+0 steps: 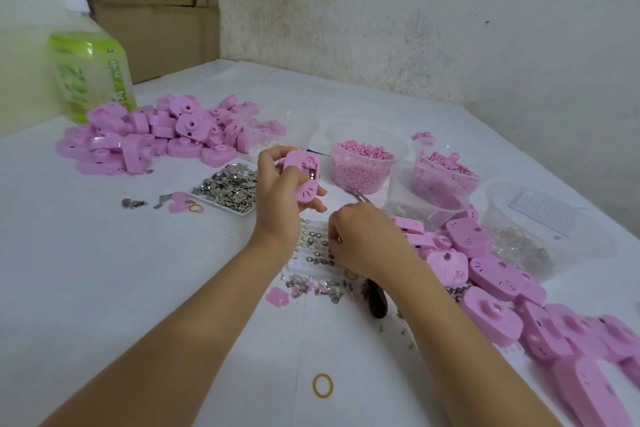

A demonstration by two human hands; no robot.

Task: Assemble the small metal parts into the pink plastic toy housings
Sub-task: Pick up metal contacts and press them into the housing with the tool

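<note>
My left hand [282,196] grips a pink plastic housing [302,178] above the table, its open inner side with a metal piece facing me. My right hand [363,236] is curled over a clear sheet of small round metal parts [311,243], and a metal tool, perhaps tweezers [356,194], sticks out behind its knuckles. What its fingertips pinch is hidden. A white tray of loose metal plates [230,189] lies left of the housing. More pink housings are heaped at the back left [156,133] and along the right [519,291].
Clear tubs hold pink pellets [362,163], pink bits [443,177] and metal rings [523,250]. A green bottle [90,76] and cardboard boxes [156,3] stand at the back left. A dark tool handle [377,298], scattered metal bits and a rubber band [322,386] lie near me.
</note>
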